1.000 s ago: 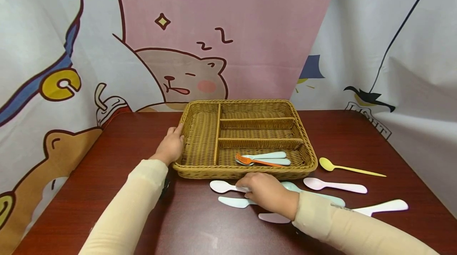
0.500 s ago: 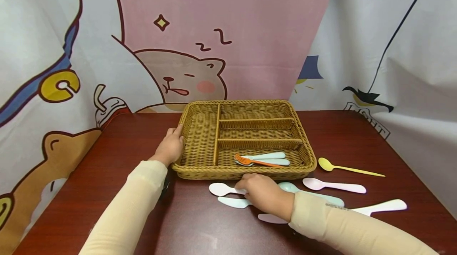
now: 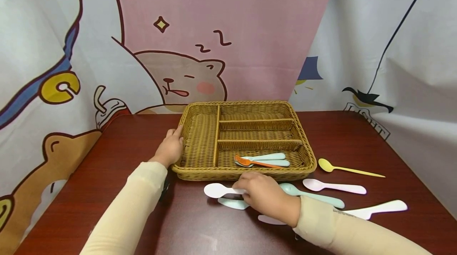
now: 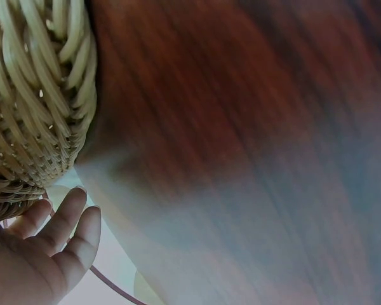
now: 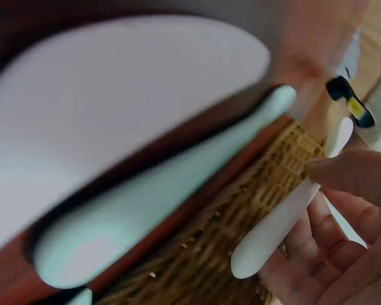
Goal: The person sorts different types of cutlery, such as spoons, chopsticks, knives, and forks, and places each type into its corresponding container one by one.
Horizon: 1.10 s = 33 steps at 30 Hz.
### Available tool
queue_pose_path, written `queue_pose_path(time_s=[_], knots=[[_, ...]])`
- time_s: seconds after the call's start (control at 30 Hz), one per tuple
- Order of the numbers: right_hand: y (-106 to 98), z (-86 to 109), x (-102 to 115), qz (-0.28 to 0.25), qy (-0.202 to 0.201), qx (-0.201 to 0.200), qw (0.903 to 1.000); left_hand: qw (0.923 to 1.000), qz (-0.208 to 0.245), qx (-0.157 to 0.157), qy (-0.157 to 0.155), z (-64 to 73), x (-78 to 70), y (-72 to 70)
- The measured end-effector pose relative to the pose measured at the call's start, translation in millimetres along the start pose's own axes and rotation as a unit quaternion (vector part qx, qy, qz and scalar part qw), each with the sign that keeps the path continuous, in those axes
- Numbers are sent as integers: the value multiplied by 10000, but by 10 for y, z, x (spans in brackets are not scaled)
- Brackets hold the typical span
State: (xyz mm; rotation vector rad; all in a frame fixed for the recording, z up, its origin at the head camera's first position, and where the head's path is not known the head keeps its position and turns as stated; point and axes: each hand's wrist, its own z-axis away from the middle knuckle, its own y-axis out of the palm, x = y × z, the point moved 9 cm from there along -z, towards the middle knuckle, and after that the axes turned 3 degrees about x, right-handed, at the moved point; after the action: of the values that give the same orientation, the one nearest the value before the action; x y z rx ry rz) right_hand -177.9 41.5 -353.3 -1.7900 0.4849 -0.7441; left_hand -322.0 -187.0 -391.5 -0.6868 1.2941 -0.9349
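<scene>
The right hand (image 3: 269, 195) pinches a white spoon (image 3: 215, 190) by its handle, just in front of the wicker basket (image 3: 207, 173). In the right wrist view the thumb presses the spoon's handle (image 5: 267, 241) against the fingers. Below that hand lie a light blue knife (image 3: 233, 203), a mint spoon (image 3: 314, 195) and a pale pink knife (image 3: 270, 220), each partly covered. The left hand (image 3: 168, 148) rests at the basket's left rim. Its fingers (image 4: 66, 219) look loosely extended beside the weave in the left wrist view; its thumb is hidden there.
In the basket's front right compartment lie an orange fork (image 3: 246, 161) and light blue cutlery (image 3: 273, 156). A yellow spoon (image 3: 350, 169), a pink spoon (image 3: 335, 186) and a white knife (image 3: 387, 206) lie on the dark red table (image 3: 118, 144). Printed cloth (image 3: 264, 29) hangs behind.
The white spoon has shifted left and risen slightly off the table in the right hand's fingers. The left hand and the basket stay in place.
</scene>
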Motion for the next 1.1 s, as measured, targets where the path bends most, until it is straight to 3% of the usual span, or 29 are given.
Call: queue_pose_path(time_s=[0.3, 0.6, 0.87, 1.1], knots=[[-169, -14, -43, -641, 207, -31, 9977, 10000, 6, -3, 0, 2, -7, -2], [-256, -43, -186, -1653, 851, 185, 9824, 10000, 36, -24, -21, 9, 9, 9], [-379, -62, -328, -1798, 976, -5, 9789, 10000, 16, -28, 3, 2, 2, 24], [-574, -114, -463, -1713, 999, -400, 9793, 10000, -38, -80, 19, -9, 14, 26]])
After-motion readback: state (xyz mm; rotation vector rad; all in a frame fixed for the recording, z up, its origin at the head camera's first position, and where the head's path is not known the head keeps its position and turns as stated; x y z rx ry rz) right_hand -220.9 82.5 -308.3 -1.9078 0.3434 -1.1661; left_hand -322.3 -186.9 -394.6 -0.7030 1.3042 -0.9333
